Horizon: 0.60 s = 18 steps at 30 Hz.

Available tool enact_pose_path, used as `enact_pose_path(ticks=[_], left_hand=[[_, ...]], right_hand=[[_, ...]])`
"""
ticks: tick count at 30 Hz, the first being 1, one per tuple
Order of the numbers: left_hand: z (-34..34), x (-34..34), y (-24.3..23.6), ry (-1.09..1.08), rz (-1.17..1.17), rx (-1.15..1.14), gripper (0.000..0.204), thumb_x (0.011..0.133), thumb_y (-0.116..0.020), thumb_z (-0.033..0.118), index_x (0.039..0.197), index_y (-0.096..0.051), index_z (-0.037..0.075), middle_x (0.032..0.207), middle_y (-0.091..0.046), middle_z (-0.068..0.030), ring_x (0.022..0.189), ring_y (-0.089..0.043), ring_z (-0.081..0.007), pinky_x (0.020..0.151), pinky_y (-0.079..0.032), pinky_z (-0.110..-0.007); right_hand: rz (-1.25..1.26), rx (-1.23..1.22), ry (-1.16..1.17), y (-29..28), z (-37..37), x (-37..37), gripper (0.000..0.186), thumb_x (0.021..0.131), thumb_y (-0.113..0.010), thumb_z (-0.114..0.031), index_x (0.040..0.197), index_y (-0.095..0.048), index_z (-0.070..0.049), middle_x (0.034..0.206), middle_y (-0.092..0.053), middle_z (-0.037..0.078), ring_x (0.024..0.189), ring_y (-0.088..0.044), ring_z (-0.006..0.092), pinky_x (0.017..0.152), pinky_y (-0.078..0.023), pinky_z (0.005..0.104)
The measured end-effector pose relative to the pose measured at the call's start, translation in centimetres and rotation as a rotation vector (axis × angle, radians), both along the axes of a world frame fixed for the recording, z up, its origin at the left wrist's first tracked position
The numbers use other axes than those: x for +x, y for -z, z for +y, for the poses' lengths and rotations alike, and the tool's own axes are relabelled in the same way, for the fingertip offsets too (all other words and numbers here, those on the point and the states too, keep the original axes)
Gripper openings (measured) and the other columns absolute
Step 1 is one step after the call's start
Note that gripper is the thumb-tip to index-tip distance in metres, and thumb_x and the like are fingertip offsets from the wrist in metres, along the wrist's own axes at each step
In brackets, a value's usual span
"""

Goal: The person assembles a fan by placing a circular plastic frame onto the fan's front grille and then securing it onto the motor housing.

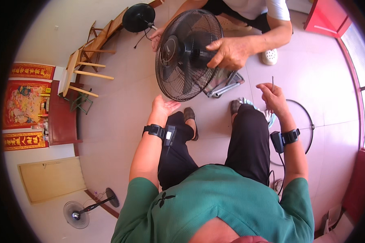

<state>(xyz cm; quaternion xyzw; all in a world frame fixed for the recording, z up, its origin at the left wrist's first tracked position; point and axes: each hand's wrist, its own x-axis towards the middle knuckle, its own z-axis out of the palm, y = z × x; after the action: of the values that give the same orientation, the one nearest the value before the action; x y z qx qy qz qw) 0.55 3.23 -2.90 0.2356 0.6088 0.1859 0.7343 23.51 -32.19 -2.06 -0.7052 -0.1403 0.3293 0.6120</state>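
A black fan head with a wire cage (172,73) is held up by another person's two hands, one (231,52) gripping the motor housing. My left hand (165,106) is open, palm up with fingers stretched, just below the cage's lower edge; whether it touches cannot be told. At the right, my right hand (271,97) is closed on a thin upright metal rod (273,82), possibly a tool. Behind the fan lies a folded metal frame (227,89). A light cloth (270,118) is near my right leg, beside a large black wire ring (311,121) on the floor.
Another person (257,16) crouches opposite me. A round black base with a pole (138,17) stands at the back left. Wooden furniture (89,71) and a red cabinet (65,113) line the left wall. A standing fan (76,214) is at lower left, a red door (326,18) at upper right.
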Motion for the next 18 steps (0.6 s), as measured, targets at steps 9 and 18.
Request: enact_pose_path(ticks=[9,18], left_hand=[[4.2,0.7,7.0,0.114,0.132,-0.028,0.039,0.093,-0.04,0.041,0.104,-0.048,0.004,0.092,-0.056,-0.0162,0.073,-0.055,-0.0309,0.056,-0.041,-0.034],[4.1,1.6,5.9,-0.095,-0.065,-0.031,0.054,0.093,-0.045,0.046,0.132,-0.04,0.009,0.126,-0.049,-0.0152,0.111,-0.049,-0.038,0.085,-0.043,-0.058]], right_hand=[[-0.747,0.033,-0.045,-8.6,9.1,2.6,0.024,0.087,-0.06,-0.022,0.087,-0.063,0.002,0.058,-0.056,0.01,0.052,-0.053,0.0161,0.05,-0.043,0.0299],[-0.944,-0.626,-0.206,-10.8,21.6,10.3,0.051,0.087,-0.051,-0.045,0.084,-0.067,0.003,0.08,-0.064,0.024,0.084,-0.062,0.0396,0.076,-0.049,0.0438]])
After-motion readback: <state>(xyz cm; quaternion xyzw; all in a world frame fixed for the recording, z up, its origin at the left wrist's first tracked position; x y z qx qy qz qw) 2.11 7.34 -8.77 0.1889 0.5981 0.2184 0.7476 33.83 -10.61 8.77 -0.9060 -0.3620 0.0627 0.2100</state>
